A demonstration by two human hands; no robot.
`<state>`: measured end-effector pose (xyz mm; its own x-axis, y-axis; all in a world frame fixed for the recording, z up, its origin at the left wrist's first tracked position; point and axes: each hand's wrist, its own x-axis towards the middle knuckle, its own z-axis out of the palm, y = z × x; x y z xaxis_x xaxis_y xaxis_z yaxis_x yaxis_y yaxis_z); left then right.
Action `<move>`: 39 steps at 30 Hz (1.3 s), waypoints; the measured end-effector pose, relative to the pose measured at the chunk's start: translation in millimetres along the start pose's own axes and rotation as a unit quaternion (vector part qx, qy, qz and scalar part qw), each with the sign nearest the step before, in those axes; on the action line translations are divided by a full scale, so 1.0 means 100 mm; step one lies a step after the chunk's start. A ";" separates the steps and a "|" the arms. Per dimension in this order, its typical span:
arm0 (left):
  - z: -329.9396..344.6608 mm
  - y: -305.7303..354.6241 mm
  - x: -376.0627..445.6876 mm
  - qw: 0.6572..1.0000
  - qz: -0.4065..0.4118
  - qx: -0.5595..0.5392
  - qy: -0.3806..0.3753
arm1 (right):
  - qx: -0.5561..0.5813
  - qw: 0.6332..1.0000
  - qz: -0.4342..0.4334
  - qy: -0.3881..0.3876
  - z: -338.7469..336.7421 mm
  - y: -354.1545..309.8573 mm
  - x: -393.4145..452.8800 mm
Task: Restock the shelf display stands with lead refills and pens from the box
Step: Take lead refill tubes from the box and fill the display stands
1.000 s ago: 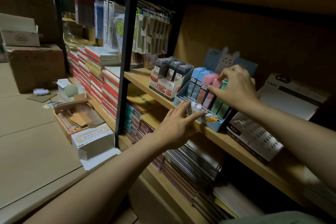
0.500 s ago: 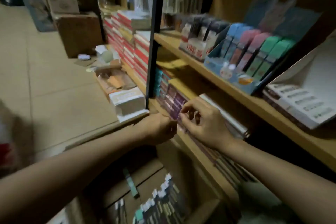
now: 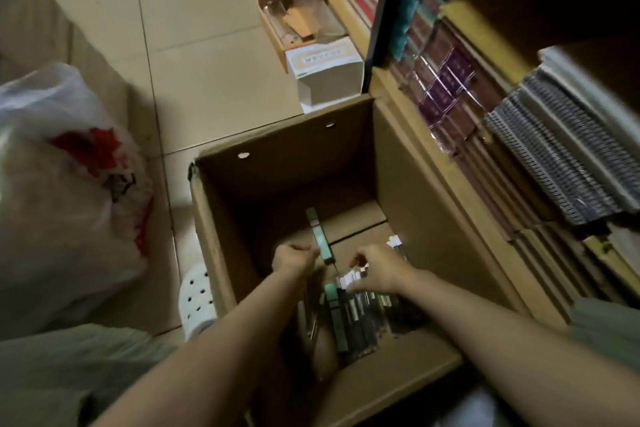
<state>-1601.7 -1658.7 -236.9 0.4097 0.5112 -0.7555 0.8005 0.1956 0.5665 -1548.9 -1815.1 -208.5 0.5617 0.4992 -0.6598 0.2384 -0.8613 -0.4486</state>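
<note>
While both hands reach into the box (image 3: 221,204), left hand (image 3: 292,256) pinches a green case (image 3: 323,246), right hand (image 3: 377,272) fingers curl over refill packs (image 3: 360,308); blurry, hasty grab risks spilling packs

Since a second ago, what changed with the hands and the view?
Both hands left the blue display stand on the shelf and came down into the open cardboard box on the floor. The left hand now touches a green pack; the right hand reaches among the packs standing in the box; any grip is blurred. The view tipped down from shelf to box. The floor clutter stayed.
</note>
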 end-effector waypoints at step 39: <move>0.38 -0.36 -0.33 0.992 0.046 -0.036 -0.116 | 0.326 0.921 0.063 0.207 -0.09 0.32 0.20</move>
<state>-1627.4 -1714.5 -245.0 0.5758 0.3256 -0.7500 0.7252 0.2203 0.6524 -1523.1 -1833.9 -230.9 0.8379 0.2049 -0.5058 -0.2988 -0.6034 -0.7394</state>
